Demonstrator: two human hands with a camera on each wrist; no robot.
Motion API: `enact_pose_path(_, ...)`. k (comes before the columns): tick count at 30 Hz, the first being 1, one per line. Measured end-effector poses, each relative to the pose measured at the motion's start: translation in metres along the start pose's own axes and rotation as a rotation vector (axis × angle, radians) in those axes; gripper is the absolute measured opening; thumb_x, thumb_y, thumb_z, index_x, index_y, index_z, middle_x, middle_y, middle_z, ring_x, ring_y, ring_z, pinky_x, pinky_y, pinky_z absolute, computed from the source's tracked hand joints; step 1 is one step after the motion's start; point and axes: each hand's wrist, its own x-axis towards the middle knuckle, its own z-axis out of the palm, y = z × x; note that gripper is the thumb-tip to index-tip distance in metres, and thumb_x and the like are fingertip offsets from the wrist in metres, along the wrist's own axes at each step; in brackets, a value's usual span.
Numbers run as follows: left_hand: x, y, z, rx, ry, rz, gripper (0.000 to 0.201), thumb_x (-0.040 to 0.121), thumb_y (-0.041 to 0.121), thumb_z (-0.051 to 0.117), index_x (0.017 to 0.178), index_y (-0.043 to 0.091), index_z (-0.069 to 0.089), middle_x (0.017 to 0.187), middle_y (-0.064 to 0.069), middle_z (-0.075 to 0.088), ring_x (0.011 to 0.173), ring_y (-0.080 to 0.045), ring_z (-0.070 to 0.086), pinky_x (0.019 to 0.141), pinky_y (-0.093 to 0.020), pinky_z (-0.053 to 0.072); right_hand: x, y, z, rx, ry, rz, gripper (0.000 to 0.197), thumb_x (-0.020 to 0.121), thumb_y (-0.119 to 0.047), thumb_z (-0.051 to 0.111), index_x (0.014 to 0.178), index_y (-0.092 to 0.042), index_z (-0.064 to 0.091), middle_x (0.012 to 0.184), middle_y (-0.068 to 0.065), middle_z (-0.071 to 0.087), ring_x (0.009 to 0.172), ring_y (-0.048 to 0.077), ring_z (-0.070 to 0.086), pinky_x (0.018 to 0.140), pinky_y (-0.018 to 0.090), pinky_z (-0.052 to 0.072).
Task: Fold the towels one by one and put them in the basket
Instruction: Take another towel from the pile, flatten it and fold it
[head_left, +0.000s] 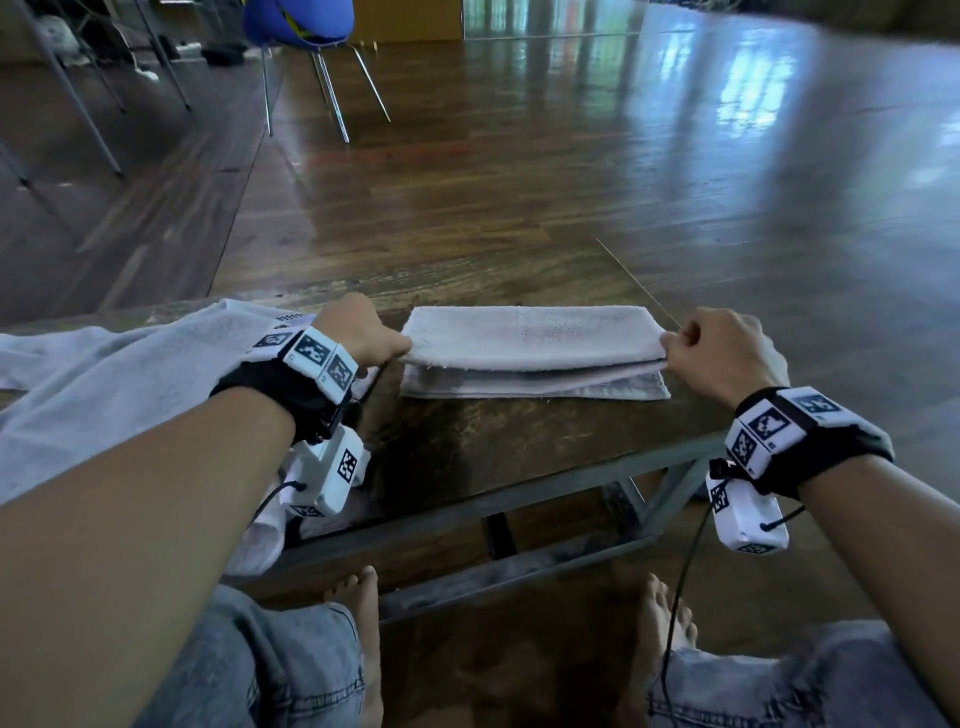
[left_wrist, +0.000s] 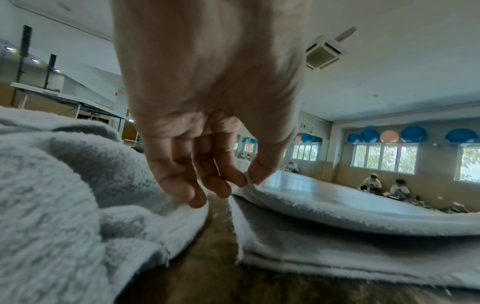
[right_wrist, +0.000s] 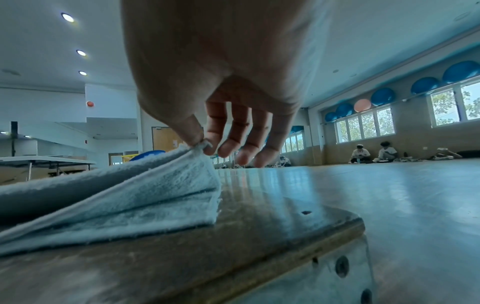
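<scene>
A pale grey towel (head_left: 530, 340) lies folded in layers on the low wooden table (head_left: 519, 431). My left hand (head_left: 358, 332) pinches the top layer's left corner between thumb and forefinger, seen close in the left wrist view (left_wrist: 246, 179). At the towel's other end my right hand (head_left: 717, 353) pinches the right corner of the same top layer (right_wrist: 202, 145), lifted a little off the layers below (right_wrist: 155, 218). A second, unfolded light towel (head_left: 104, 379) lies heaped on the table's left side under my left forearm. No basket shows in any view.
The table's right edge (right_wrist: 337, 232) lies close beside the towel's right end. A blue chair (head_left: 301, 26) stands on the wooden floor beyond the table. My bare feet (head_left: 358, 613) rest under the table's metal frame (head_left: 519, 493). People sit on the floor far off (right_wrist: 374, 154).
</scene>
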Motion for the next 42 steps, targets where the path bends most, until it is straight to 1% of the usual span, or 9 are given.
enact_pose_path(9, -0.007, -0.005, 0.013, 0.141, -0.170, -0.015, 0.024, 0.077, 0.020, 0.070, 0.068, 0.009, 0.050, 0.060, -0.008, 0.050, 0.054, -0.023, 0.048, 0.053, -0.030, 0.037, -0.002, 0.010, -0.003, -0.169, -0.207, 0.004, 0.019, 0.075, -0.040, 0.064, 0.068, -0.023, 0.062, 0.086, -0.001, 0.064, 0.079, 0.025, 0.061, 0.074, 0.037, 0.047)
enact_pose_path(13, -0.005, 0.000, 0.016, 0.138, -0.064, 0.245, 0.013, 0.081, 0.019, 0.072, 0.086, 0.009, 0.065, 0.080, -0.004, 0.061, 0.079, -0.024, 0.059, 0.070, -0.033, 0.046, -0.003, 0.009, 0.010, -0.110, -0.122, -0.204, 0.020, 0.082, -0.052, 0.059, 0.088, -0.033, 0.059, 0.090, -0.013, 0.057, 0.086, 0.020, 0.058, 0.078, 0.039, 0.045)
enact_pose_path(18, -0.009, 0.012, 0.025, 0.283, -0.259, 0.429, 0.026, 0.089, 0.028, 0.066, 0.114, 0.021, 0.070, 0.106, 0.005, 0.057, 0.107, -0.015, 0.055, 0.096, -0.030, 0.044, -0.004, -0.010, 0.024, -0.080, -0.454, -0.466, 0.023, 0.097, -0.050, 0.051, 0.107, -0.036, 0.066, 0.112, -0.010, 0.054, 0.118, 0.019, 0.050, 0.103, 0.046, 0.041)
enact_pose_path(24, -0.012, 0.030, 0.024, 0.298, -0.315, 0.417, 0.025, 0.087, 0.038, 0.063, 0.081, 0.019, 0.077, 0.075, 0.005, 0.066, 0.072, -0.014, 0.059, 0.066, -0.027, 0.045, -0.012, -0.040, 0.024, -0.290, -0.319, -0.531, 0.046, 0.090, -0.057, 0.051, 0.067, -0.021, 0.068, 0.073, -0.007, 0.067, 0.068, 0.012, 0.062, 0.060, 0.025, 0.040)
enact_pose_path(28, -0.019, 0.036, 0.033, 0.275, -0.330, 0.514, 0.023, 0.091, 0.031, 0.063, 0.112, 0.024, 0.069, 0.104, 0.007, 0.057, 0.099, -0.015, 0.057, 0.088, -0.029, 0.045, -0.026, -0.058, 0.031, -0.126, -0.387, -0.616, 0.020, 0.095, -0.049, 0.054, 0.100, -0.032, 0.063, 0.101, -0.010, 0.056, 0.098, 0.012, 0.057, 0.089, 0.039, 0.049)
enact_pose_path(31, -0.019, 0.036, 0.039, 0.332, -0.325, 0.512, 0.028, 0.088, 0.034, 0.067, 0.114, 0.022, 0.067, 0.109, 0.003, 0.055, 0.104, -0.018, 0.056, 0.088, -0.028, 0.044, -0.030, -0.063, 0.036, -0.131, -0.527, -0.624, 0.021, 0.095, -0.044, 0.058, 0.111, -0.030, 0.060, 0.105, -0.009, 0.047, 0.107, 0.015, 0.053, 0.094, 0.037, 0.047)
enact_pose_path(35, -0.021, 0.037, 0.050, 0.332, -0.337, 0.514, 0.077, 0.077, 0.056, 0.073, 0.141, 0.027, 0.041, 0.147, -0.004, 0.034, 0.136, -0.024, 0.032, 0.113, -0.044, 0.032, -0.038, -0.068, 0.044, -0.021, -0.482, -0.690, 0.051, 0.091, -0.049, 0.061, 0.138, -0.032, 0.048, 0.133, -0.004, 0.045, 0.128, 0.016, 0.041, 0.105, 0.037, 0.040)
enact_pose_path(37, -0.025, 0.035, 0.058, 0.374, -0.428, 0.490, 0.101, 0.076, 0.065, 0.069, 0.154, 0.029, 0.017, 0.163, -0.002, 0.008, 0.150, -0.026, 0.009, 0.121, -0.047, 0.017, -0.044, -0.067, 0.052, -0.076, -0.597, -0.692, 0.071, 0.093, -0.054, 0.057, 0.154, -0.032, 0.028, 0.159, -0.001, 0.024, 0.146, 0.021, 0.022, 0.119, 0.046, 0.024)
enact_pose_path(42, -0.028, 0.014, 0.069, 0.479, -0.527, 0.484, 0.103, 0.081, 0.079, 0.045, 0.151, 0.041, -0.020, 0.161, 0.006, -0.028, 0.149, -0.018, -0.023, 0.123, -0.047, -0.005, -0.046, -0.046, 0.063, -0.203, -0.727, -0.618, 0.086, 0.087, -0.081, 0.029, 0.156, -0.047, -0.008, 0.164, -0.014, -0.022, 0.151, 0.014, -0.022, 0.121, 0.046, -0.011)
